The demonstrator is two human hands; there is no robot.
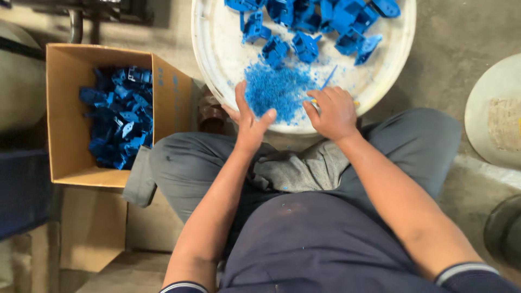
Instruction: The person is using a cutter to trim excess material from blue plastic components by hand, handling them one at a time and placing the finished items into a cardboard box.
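While both hands rest on the near edge of a round white tray (217,65), a heap of blue shavings (278,89) lies between them. The left hand (248,120) is released, palm turned inward, thumb against the edge of the heap. The right hand (334,113) is curled around a thin tool with a yellowish handle (313,101); its working end cannot be made out. A thin blue sliver (329,77) pokes up just beyond the right knuckles.

Beyond the heap, farther from both hands, blue plastic parts (315,27) lie scattered across the far half of the tray, well apart from the fingers. Nothing lies between the hands and the heap.

Off to the left of the left hand, an open cardboard box (68,108) holds more blue parts (119,116), its near wall just beside the tray's rim. To the right of the right hand, well apart, a pale round lid (496,114) lies on the concrete floor. Below the hands, grey trousers (423,141) frame a crumpled grey cloth (301,171) on the lap.
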